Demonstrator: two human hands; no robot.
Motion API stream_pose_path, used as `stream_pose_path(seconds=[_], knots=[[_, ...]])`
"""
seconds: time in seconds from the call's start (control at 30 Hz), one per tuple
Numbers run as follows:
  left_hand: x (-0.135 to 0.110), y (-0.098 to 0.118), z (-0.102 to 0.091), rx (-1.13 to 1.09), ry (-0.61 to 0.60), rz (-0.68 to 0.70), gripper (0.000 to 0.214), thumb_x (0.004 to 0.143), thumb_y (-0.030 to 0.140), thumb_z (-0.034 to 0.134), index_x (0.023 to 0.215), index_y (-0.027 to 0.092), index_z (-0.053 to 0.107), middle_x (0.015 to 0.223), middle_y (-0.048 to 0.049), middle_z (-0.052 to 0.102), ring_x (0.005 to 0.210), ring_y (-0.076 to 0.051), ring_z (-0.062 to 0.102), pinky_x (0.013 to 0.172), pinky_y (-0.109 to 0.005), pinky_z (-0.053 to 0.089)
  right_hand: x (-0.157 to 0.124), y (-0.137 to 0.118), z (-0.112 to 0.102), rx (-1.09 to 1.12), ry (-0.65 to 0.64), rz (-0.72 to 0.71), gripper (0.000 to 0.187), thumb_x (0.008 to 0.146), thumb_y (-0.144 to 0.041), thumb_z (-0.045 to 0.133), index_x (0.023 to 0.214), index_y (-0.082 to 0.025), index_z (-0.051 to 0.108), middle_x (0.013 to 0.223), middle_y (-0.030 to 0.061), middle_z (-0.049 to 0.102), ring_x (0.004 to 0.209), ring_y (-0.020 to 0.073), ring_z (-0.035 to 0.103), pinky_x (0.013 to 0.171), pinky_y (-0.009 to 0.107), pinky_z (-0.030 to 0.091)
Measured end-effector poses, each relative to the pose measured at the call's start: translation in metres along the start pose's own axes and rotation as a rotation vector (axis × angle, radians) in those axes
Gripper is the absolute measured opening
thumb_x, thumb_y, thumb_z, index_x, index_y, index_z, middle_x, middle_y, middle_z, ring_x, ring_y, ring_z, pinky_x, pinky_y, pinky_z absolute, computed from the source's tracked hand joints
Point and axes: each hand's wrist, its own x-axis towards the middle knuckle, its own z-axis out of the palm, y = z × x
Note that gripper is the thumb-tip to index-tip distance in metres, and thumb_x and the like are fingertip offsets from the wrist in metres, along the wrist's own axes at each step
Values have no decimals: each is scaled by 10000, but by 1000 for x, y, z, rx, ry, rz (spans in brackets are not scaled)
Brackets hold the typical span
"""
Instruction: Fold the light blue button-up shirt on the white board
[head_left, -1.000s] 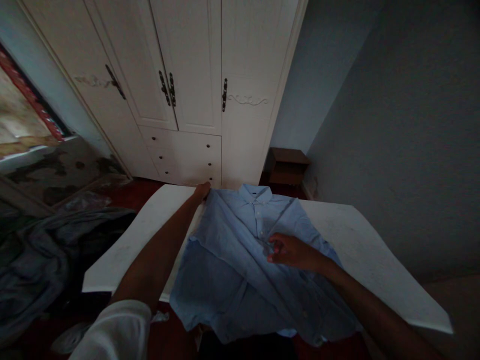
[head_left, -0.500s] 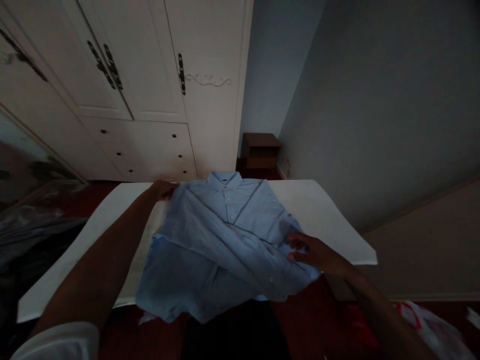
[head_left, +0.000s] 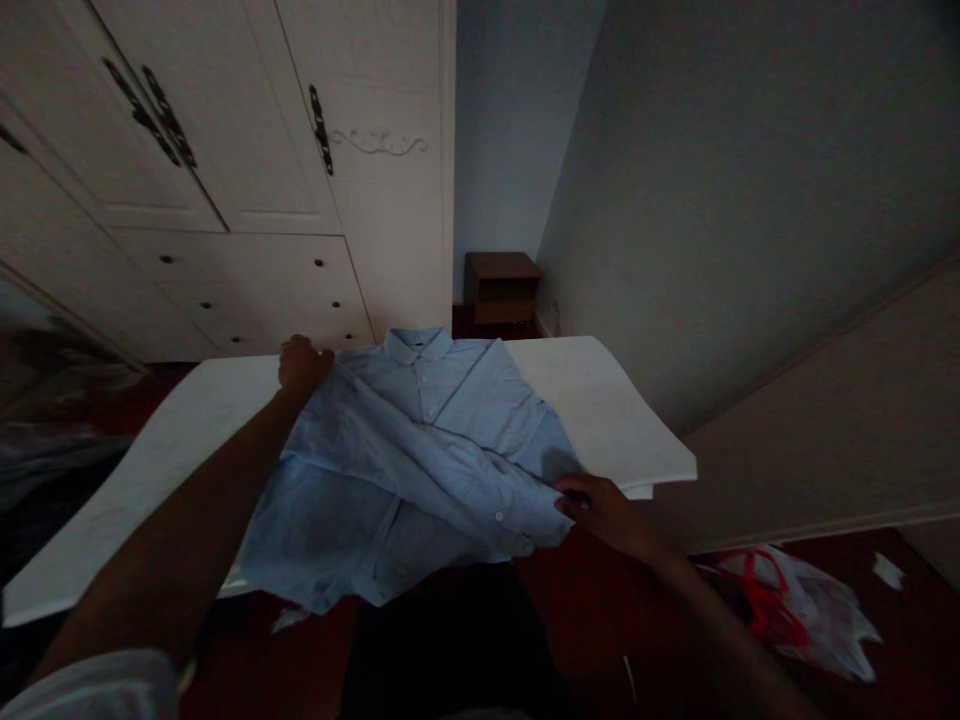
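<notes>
A light blue button-up shirt (head_left: 420,450) lies front up on a white board (head_left: 600,400), its collar at the far edge. One sleeve slants across its front, and its lower part overhangs the board's near edge. My left hand (head_left: 304,362) is at the shirt's left shoulder by the far edge, thumb apart from the fingers, with no cloth visible in it. Down at the shirt's lower right edge, my right hand (head_left: 600,510) has thumb and fingertips closed on the cloth.
A white wardrobe (head_left: 397,220) with dark handles stands behind the board. Beyond its corner is a small brown cabinet (head_left: 502,265). A grey wall rises at the right. A plastic bag (head_left: 817,610) with red handles lies on the dark red floor.
My right hand has gone from above the shirt's right side to its lower right edge and closed there. The left hand has lifted slightly at the shoulder. The view has shifted right.
</notes>
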Motion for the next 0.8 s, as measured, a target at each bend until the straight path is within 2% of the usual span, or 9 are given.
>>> stream_pose_path(seconds=[0.1, 0.17, 0.27, 0.33, 0.43, 0.53, 0.6, 0.7, 0.8], knots=[[-27, 35, -4, -12, 0, 53, 381, 827, 213, 549, 1159, 39, 482, 1218, -187, 560, 1161, -289, 515, 1009, -417, 401, 4, 3, -3, 148, 11, 26, 362, 829, -488, 544, 963, -188, 697, 952, 75, 702, 869, 236, 633, 787, 367, 490], [-61, 65, -7, -52, -37, 144, 368, 821, 264, 582, 1148, 102, 529, 1192, -124, 591, 1108, -230, 547, 1002, -344, 413, 6, 4, -4, 280, 32, 66, 414, 799, -527, 557, 976, -178, 691, 881, 59, 686, 770, 205, 617, 686, 330, 489], [-141, 109, -16, -332, -173, 418, 318, 824, 355, 584, 1086, 176, 599, 1172, -92, 598, 1083, -224, 553, 933, -332, 456, 8, 5, -3, 451, 51, 108, 431, 768, -520, 601, 1016, -175, 671, 778, 16, 635, 612, 136, 546, 560, 270, 444], [-203, 130, -23, -472, -276, 440, 198, 835, 393, 562, 879, 220, 648, 965, -61, 647, 943, -215, 588, 903, -345, 463, 7, 3, 0, 545, 48, 132, 426, 762, -502, 625, 1039, -180, 658, 730, -9, 603, 544, 104, 505, 515, 247, 416], [-289, 140, -24, -637, -492, 353, 264, 811, 423, 599, 602, 261, 607, 651, -41, 605, 674, -210, 576, 755, -360, 495, 4, -1, 5, 669, 56, 156, 438, 746, -499, 649, 1044, -177, 650, 691, -28, 572, 492, 80, 472, 486, 232, 399], [-347, 134, -5, -697, -554, 156, 215, 762, 420, 657, 589, 293, 635, 589, -44, 596, 590, -219, 561, 652, -366, 504, 1, -4, 10, 737, 77, 156, 459, 724, -500, 671, 1050, -177, 647, 686, -29, 566, 490, 79, 467, 481, 230, 401], [-370, 130, 17, -792, -596, -59, 210, 738, 427, 679, 582, 289, 644, 578, -40, 598, 551, -195, 561, 553, -323, 494, -1, -3, 15, 758, 101, 157, 458, 712, -502, 680, 1039, -183, 649, 681, -26, 574, 491, 83, 463, 476, 231, 399], [-390, 131, 51, -1054, -744, -387, 134, 669, 381, 756, 751, 285, 711, 660, -38, 662, 476, -142, 566, 379, -240, 399, -4, 3, 23, 799, 153, 143, 447, 705, -513, 685, 1014, -192, 655, 709, -17, 598, 509, 88, 472, 493, 236, 402], [-401, 138, 71, -1240, -771, -607, 223, 636, 312, 801, 831, 239, 719, 792, -58, 708, 559, -123, 640, 390, -177, 412, -8, 9, 32, 822, 211, 114, 434, 731, -526, 661, 1023, -205, 650, 744, -11, 609, 522, 93, 479, 522, 248, 415]])
